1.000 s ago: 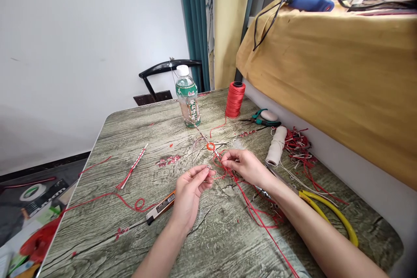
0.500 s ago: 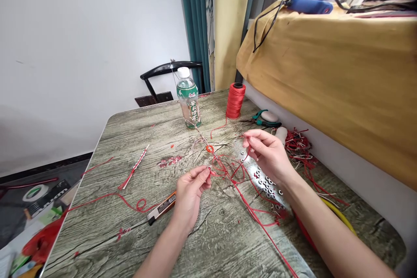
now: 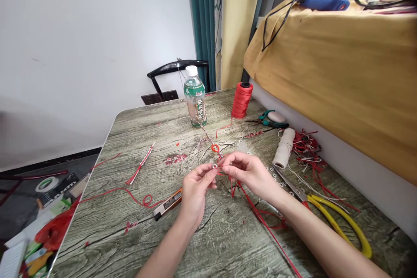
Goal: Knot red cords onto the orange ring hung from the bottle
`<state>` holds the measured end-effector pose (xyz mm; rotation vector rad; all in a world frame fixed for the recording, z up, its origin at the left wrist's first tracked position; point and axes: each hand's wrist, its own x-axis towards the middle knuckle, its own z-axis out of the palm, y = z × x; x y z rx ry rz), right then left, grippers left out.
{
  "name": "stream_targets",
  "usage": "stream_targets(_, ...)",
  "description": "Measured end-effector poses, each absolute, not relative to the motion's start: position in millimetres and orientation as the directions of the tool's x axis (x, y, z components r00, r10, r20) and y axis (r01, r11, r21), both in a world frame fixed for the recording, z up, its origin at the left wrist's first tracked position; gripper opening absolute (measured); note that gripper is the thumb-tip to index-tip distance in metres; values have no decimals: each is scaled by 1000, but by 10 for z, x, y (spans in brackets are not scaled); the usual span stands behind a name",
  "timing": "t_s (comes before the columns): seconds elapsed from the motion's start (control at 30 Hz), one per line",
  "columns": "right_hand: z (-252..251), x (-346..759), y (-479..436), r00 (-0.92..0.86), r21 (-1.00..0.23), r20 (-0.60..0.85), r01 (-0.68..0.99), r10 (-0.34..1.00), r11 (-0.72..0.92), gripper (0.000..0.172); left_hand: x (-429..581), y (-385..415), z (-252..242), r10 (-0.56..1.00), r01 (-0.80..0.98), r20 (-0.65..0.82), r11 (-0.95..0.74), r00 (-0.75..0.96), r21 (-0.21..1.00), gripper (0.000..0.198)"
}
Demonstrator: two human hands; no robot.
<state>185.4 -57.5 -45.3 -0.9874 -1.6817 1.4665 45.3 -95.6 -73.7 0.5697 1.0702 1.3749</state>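
Note:
My left hand [image 3: 197, 186] pinches a small silver ring [image 3: 214, 166] between thumb and fingertips. Close against it, my right hand [image 3: 246, 173] has its thumb and forefinger closed on a red cord [image 3: 224, 168]; the fingers hide most of the cord's end. Just beyond both hands, an orange-red ring [image 3: 215, 148] hangs on a twisted string [image 3: 206, 132] that runs to a green-labelled bottle [image 3: 195, 100]. More red cords [image 3: 257, 213] trail below my right hand toward the near edge. Several loose silver rings [image 3: 274, 177] lie beside my right wrist, partly hidden.
A red thread spool [image 3: 242, 100], pliers [image 3: 272, 119], white cord roll [image 3: 284, 147] and yellow-handled scissors [image 3: 339, 221] stand or lie on the right. A box cutter [image 3: 167, 204] lies by my left wrist, a red-white braid [image 3: 141, 163] farther left. Tangled scraps [image 3: 306, 147] line the wall.
My right hand has moved left and down, bringing the red cord to the silver ring in my left hand. The view has shifted slightly, and the scissors and white roll show more.

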Motion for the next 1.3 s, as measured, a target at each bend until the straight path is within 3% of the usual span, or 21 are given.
stream_targets(0.3,-470,1832,-609,-369,-959,68,232,927,162,15,472,-964,-741,976,-360,-182,128,-119,924,15)
stream_targets(0.67,-455,1824,-614,-391,-964,-50,259,919,58,9,484,-993,-788,951,-114,-81,49,-297,992,14)
stream_targets(0.87,-488,1823,-582,-401,-962,-106,272,910,8,15,498,-1019,-822,938,1,-19,21,-346,1000,15)
stream_targets(1.17,-547,1825,-578,-484,-985,-168,48,859,-165,25,491,-1053,-861,950,74,39,-17,-309,997,15)
stream_targets(1.3,-541,1829,-575,-496,-983,-171,32,851,-179,35,501,-1062,-840,951,74,73,-53,-300,996,14)
